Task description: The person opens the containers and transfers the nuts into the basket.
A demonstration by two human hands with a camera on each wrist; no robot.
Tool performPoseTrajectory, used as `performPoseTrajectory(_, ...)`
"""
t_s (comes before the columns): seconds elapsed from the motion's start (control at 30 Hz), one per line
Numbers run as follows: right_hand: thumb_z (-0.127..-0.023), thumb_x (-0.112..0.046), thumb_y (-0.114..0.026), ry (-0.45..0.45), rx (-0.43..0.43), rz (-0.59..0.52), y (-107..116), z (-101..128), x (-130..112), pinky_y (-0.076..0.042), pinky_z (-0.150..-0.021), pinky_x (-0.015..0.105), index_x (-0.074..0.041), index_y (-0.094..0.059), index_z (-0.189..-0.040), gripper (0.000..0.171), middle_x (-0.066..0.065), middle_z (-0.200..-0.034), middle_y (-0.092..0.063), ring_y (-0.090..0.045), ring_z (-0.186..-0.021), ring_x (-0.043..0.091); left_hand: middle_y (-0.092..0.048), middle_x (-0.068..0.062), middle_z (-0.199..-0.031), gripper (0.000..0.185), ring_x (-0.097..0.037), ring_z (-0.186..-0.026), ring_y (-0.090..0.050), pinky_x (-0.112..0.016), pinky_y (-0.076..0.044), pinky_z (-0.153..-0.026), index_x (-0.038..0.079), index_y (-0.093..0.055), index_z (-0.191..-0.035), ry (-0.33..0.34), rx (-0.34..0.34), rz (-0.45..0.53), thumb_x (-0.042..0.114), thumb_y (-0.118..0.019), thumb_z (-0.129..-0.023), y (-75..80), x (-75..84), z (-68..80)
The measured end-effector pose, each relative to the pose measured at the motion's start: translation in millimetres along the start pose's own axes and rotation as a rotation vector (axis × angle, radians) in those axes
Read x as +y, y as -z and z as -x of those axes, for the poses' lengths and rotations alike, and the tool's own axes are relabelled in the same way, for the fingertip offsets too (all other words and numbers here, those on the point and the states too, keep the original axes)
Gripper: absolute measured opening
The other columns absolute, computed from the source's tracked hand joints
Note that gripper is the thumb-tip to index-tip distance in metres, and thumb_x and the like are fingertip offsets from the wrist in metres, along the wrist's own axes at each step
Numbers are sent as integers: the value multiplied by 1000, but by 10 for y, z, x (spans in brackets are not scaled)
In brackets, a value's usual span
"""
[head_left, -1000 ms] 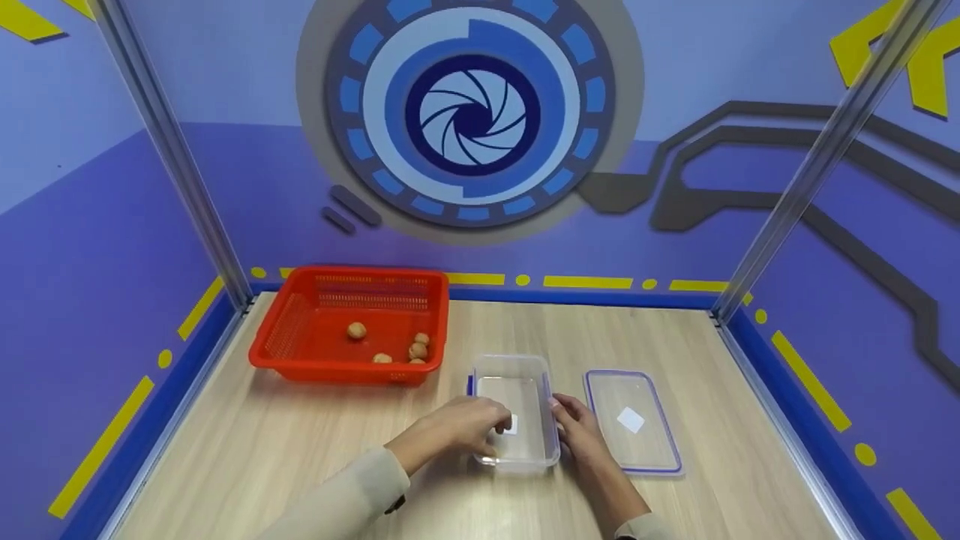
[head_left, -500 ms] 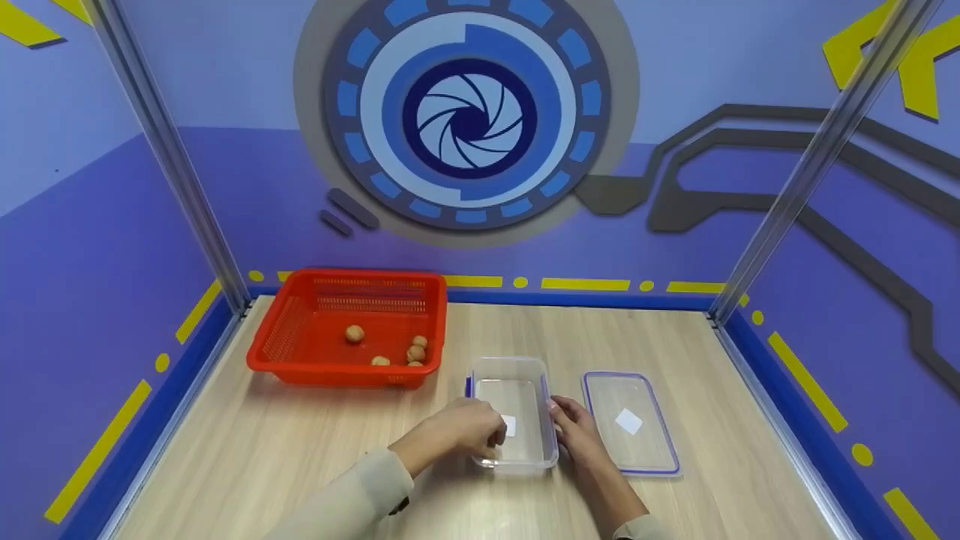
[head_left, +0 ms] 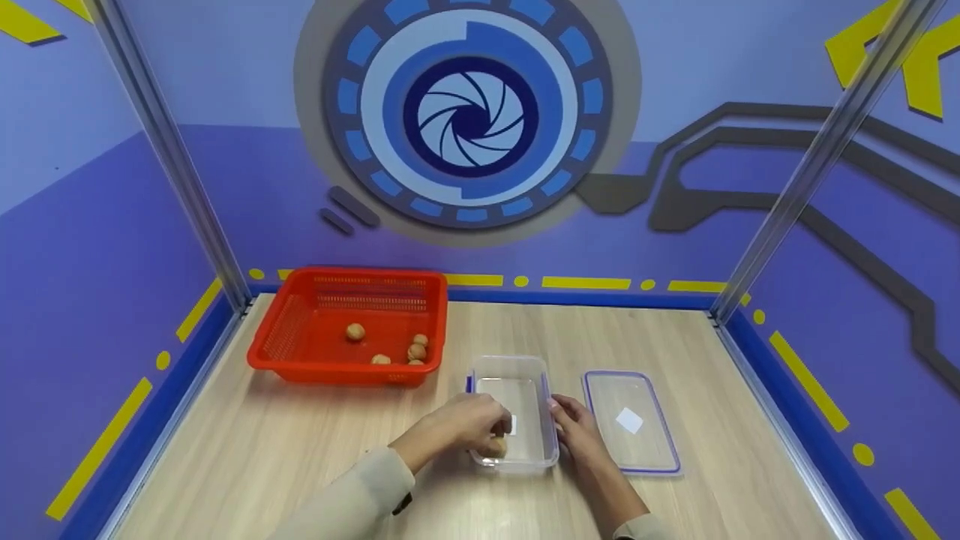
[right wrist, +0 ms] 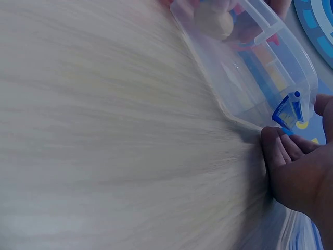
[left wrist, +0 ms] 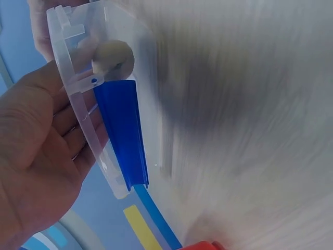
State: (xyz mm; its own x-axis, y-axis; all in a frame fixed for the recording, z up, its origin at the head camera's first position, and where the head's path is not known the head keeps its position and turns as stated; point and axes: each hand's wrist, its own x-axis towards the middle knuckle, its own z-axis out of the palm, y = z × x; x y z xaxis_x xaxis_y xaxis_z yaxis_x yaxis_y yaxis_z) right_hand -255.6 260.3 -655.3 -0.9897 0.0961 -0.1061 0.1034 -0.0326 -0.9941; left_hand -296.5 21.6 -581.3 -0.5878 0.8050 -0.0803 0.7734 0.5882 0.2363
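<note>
Head view: your left hand [head_left: 457, 427] curls its fingers over the near left rim of the clear container [head_left: 513, 412], beside a round tan ball [head_left: 498, 446] lying in its near corner. Your right hand [head_left: 577, 433] presses straight fingers against the container's right wall. Flat on the table [head_left: 262, 457] just right: clear lid [head_left: 631, 421]. Far left: red basket [head_left: 352, 326] holding similar balls.

Beige long sleeves [head_left: 352, 491], bare hands [head_left: 457, 427]
</note>
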Motion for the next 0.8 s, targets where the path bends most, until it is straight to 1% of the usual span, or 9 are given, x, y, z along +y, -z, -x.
performPoseTrajectory(0.1,-109,-31,-62,-10,2,1,-3,6,-2,-48,-111,54,11,-49,-146,57,30,-144,-57,-54,-135,41,-73,8,-89,26,-1,-74,-57,-19,-49,-67,17,-80,-104,-5,13,71,31,-89,-85,27,-15,-1)
performPoseTrajectory(0.27,-109,-30,-63,-19,2,-7,-2,16,-11,-49,-110,53,10,-51,-145,55,28,-143,-57,-55,-133,38,-77,4,-100,28,-8,-88,-70,-20,-55,-78,11,-80,-110,-30,50,165,27,-88,-89,103,-45,23)
performPoseTrajectory(0.33,-109,-29,-62,-13,-1,-15,1,16,-11,-50,-109,53,11,-50,-145,55,29,-143,-57,-56,-132,39,-78,4,-102,28,-10,-92,-73,-20,-56,-81,11,-79,-111,-40,72,192,26,-88,-89,150,-64,39)
performPoseTrajectory(0.43,-110,-28,-60,-1,-6,-15,3,6,-10,-51,-108,54,13,-48,-145,55,31,-143,-56,-55,-132,40,-78,2,-104,28,-11,-95,-74,-22,-57,-84,11,-78,-112,-45,109,223,24,-87,-89,219,-113,77)
performPoseTrajectory(0.63,-111,-26,-59,7,2,1,4,-5,8,-50,-108,55,14,-47,-145,54,33,-143,-55,-54,-133,42,-75,-1,-108,31,-15,-98,-72,-24,-59,-87,9,-75,-121,9,177,305,25,-82,-95,356,-209,197)
performPoseTrajectory(0.73,-111,-26,-59,11,3,4,0,-5,6,-52,-107,54,15,-48,-145,54,33,-142,-55,-55,-132,42,-74,-3,-113,34,-17,-100,-71,-27,-59,-90,9,-73,-126,25,218,340,24,-80,-97,411,-265,248)
performPoseTrajectory(0.8,-110,-26,-59,10,2,6,-1,-7,6,-51,-107,54,14,-48,-145,55,33,-142,-56,-54,-132,42,-73,-5,-114,33,-18,-100,-70,-30,-60,-91,8,-72,-127,28,251,364,21,-79,-97,443,-304,279)
